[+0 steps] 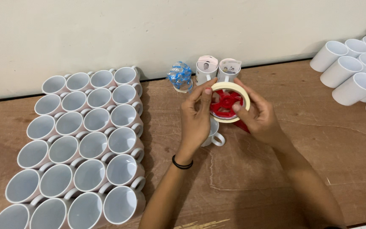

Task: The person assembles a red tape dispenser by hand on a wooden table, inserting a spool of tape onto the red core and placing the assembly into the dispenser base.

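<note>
This is looking like a small mug-printing workshop. Dozens of blank white mugs [81, 148] are standing in tight rows on a worn plywood bench [276, 169], more blanks [354, 72] are lying stacked at the right, and two mugs wrapped in printed paper [217, 70] are waiting by the plain wall [170, 29].

Brown wooden surface [276, 169] carries a block of white mugs [81, 140] left of the hands, more lying mugs [352, 72] far right, two wrapped mugs [217, 68] just beyond.
</note>
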